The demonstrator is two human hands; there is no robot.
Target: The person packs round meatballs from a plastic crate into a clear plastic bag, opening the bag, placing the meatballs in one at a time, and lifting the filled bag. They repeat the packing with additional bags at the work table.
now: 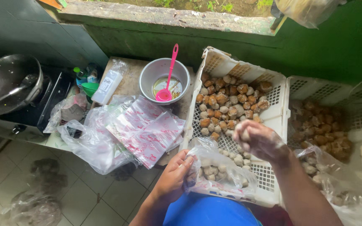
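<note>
The left hand (173, 175) pinches the mouth of a clear plastic bag (221, 173) part-filled with pale balls, holding it over the near edge of the white basket (275, 119). The right hand (259, 141) hovers above the basket's near half, fingers curled around a few pale balls (244, 135), while brown and pale balls (229, 104) are heaped in the basket's far half. Left of the basket lie printed plastic bags (147, 132), and beyond them a metal bowl (164, 75) with a pink ladle (168, 79).

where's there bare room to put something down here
Free: the basket mesh between the ball pile and the right hand; counter strip by the bowl. Crowded: printed bags beside the left hand holding the bag.
</note>
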